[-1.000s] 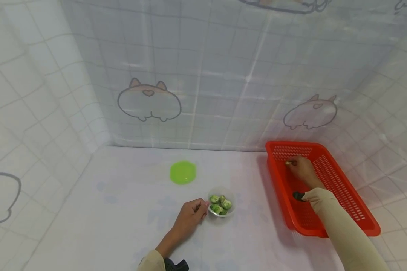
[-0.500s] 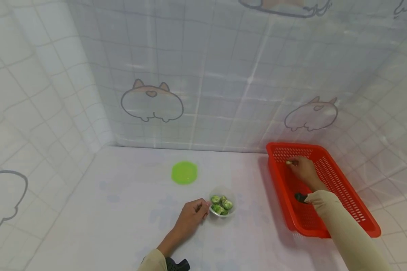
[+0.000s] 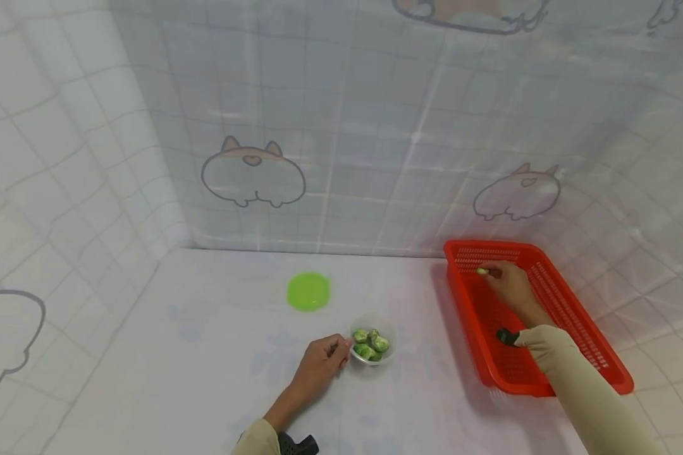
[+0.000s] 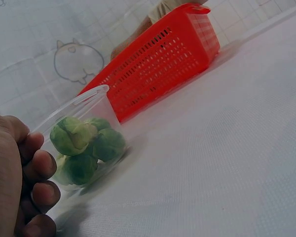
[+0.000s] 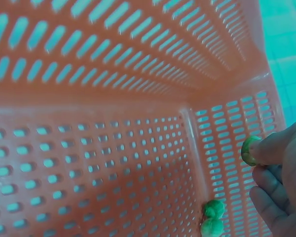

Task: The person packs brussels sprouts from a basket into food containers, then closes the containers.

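Observation:
My left hand (image 3: 317, 366) has its fingers curled beside a clear plastic bowl (image 3: 371, 362) and appears to pinch its near left rim. Several Brussels sprouts (image 3: 380, 344) lie inside, also visible through the wall in the left wrist view. My right hand (image 3: 511, 287) is over the far part of the red basket (image 3: 465, 316). Between thumb and fingers it holds one Brussels sprout (image 5: 250, 150), partly covered by the thumb. Down in the basket's corner, in the right wrist view, two more Brussels sprouts (image 5: 213, 218) rest against the end wall.
A bright green round lid-like disc (image 3: 308, 291) lies flat on the white-covered table (image 3: 205, 354), behind the bowl. Patterned curtain sheeting (image 3: 353, 158) hangs at the back and sides. Slotted walls surround the red basket, which stands at the table's right.
The right hand has risen slightly within the basket, and the sprout in its grip shows more clearly. The left hand and the bowl stay where they were.

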### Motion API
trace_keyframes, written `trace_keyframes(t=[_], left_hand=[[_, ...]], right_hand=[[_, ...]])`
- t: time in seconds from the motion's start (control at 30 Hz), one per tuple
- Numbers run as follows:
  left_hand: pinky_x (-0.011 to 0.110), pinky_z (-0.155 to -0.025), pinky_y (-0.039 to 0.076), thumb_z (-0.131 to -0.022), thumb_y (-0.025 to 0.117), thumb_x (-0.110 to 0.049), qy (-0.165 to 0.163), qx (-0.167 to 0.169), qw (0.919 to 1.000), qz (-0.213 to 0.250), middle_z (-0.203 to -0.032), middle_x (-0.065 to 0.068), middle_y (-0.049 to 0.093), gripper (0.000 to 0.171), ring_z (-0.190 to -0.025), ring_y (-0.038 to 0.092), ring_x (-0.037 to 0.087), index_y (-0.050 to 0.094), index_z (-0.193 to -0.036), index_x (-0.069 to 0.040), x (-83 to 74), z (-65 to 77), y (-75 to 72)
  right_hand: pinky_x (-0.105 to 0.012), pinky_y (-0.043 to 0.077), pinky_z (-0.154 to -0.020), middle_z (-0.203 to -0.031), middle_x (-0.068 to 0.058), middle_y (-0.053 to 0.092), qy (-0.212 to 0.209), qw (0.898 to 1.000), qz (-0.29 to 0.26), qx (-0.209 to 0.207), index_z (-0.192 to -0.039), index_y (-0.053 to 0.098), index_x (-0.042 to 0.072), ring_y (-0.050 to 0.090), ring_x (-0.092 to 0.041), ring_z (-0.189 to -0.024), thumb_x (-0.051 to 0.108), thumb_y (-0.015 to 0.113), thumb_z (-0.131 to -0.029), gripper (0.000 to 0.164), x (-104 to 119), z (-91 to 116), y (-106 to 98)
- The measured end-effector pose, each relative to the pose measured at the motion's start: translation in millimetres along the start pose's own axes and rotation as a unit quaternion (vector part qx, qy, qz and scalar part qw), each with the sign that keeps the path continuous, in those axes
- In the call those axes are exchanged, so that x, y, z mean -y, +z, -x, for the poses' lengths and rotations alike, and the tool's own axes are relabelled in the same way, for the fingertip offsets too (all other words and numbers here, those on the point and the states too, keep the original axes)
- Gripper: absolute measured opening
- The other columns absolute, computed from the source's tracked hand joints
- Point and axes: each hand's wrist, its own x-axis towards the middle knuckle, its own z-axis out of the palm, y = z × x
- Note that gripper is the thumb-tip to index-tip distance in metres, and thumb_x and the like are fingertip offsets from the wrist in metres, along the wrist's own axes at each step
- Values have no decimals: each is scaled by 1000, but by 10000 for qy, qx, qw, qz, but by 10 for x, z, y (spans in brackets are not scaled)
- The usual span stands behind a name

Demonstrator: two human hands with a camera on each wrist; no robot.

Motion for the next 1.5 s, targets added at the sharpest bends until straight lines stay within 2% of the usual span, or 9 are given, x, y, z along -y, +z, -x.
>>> trace_keyframes(t=[0.13,0.3,0.4,0.5,0.63,0.83,1.0,1.33,1.5], left_hand=[[26,-59,39,-106,54,-26,-70,26,10000,26,-66,6,57,35,-57,45,10,63,-81,-3,-41,9,-3],[26,-59,40,-105,55,-34,11,0,10000,-6,-66,1,58,36,-58,46,10,64,-80,-9,21,-1,6],[26,-59,41,-104,55,-41,128,10,9999,50,-65,-1,58,39,-58,47,11,64,-79,-12,72,-13,6],[26,-59,41,-103,54,-48,212,43,9998,50,-65,-1,58,43,-58,48,13,64,-79,-13,95,-17,3],[27,-60,41,-103,52,-51,213,57,9998,-32,-65,-1,57,46,-58,48,14,64,-79,-13,94,-10,2],[26,-59,41,-102,52,-51,205,33,9998,-66,-64,-2,57,45,-58,48,13,62,-77,-15,85,-4,8],[26,-59,41,-102,53,-51,250,39,9997,-9,-64,0,56,46,-57,47,13,62,-77,-13,99,-3,17],[27,-60,41,-102,50,-53,238,17,9997,-66,-65,-1,56,48,-58,47,13,62,-78,-14,82,10,13],[27,-60,42,-103,50,-53,227,35,9997,-85,-65,-3,56,47,-59,48,13,63,-79,-14,68,16,15]], right_hand=[[-59,51,-82,-114,-26,67,-75,9997,-159,-156,-118,69,-3,65,-44,-102,14,69,-97,27,59,34,-18],[-53,53,-82,-117,-23,68,41,9994,-324,-141,-122,69,0,67,-41,-104,20,69,-98,31,122,82,-39],[-37,56,-78,-119,-19,68,133,9990,-412,-83,-123,69,3,67,-38,-106,25,69,-98,34,164,114,-55],[-17,50,-75,-120,-18,68,166,9983,-550,-51,-124,69,5,66,-36,-108,27,68,-98,34,215,147,-76],[-6,42,-73,-121,-17,69,100,9975,-690,-94,-125,69,6,66,-36,-109,23,69,-98,33,324,186,-91],[-5,43,-76,-115,-14,71,-239,9968,-702,-302,-119,72,6,68,-27,-102,17,73,-94,27,509,236,-83],[-9,45,-77,-110,-6,72,-430,9957,-759,-302,-116,74,9,67,-16,-97,18,75,-93,25,665,294,-47],[-16,52,-76,-111,-3,71,-749,9888,-1286,62,-113,73,12,69,-24,-99,9,76,-91,23,990,376,98],[-24,55,-79,-110,1,70,-661,9854,-1506,437,-113,73,17,69,-21,-100,17,75,-93,20,1157,464,176]])
